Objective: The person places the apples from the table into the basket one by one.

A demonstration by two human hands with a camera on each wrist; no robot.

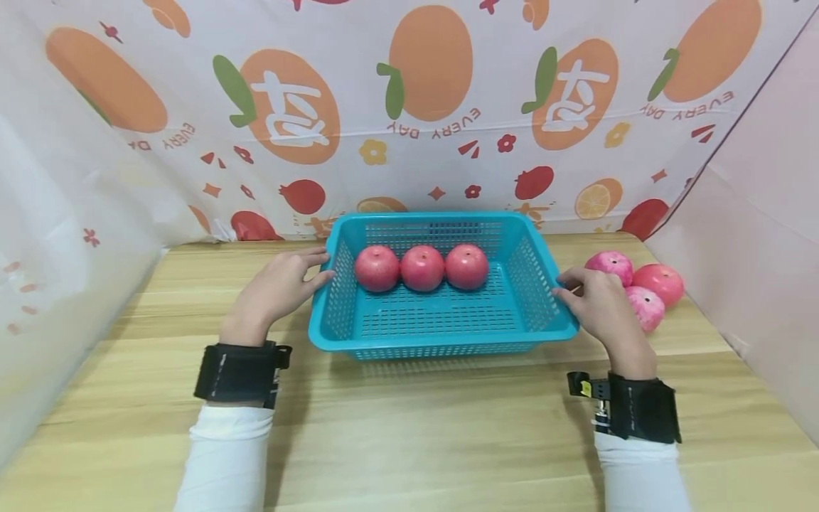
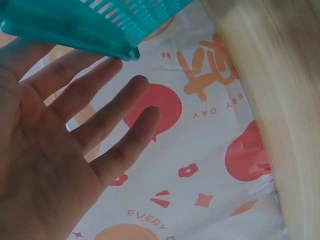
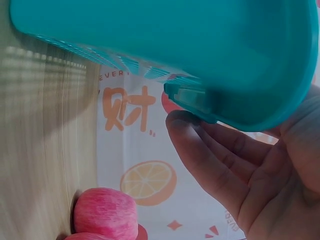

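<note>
A turquoise plastic basket (image 1: 441, 346) with slotted walls is in front of me, both hands at its short ends. Inside, three red apples (image 1: 422, 269) form a row toward the back left. My left hand (image 1: 276, 288) holds the left rim, thumb at the top edge. In the left wrist view, its index and middle fingers reach the rim (image 2: 75, 42), while the ring and little fingers extend free below. My right hand (image 1: 598, 302) grips the right rim, thumb above and fingers curled beneath, as the right wrist view shows. The basket's underside is mostly hidden.
Three pinkish apples sit together on the wooden table (image 1: 422, 441) beyond my right hand; one apple (image 3: 105, 212) shows in the right wrist view. A fruit-printed cloth (image 1: 358, 107) hangs behind the basket. A pale wall (image 1: 755, 213) borders the right side.
</note>
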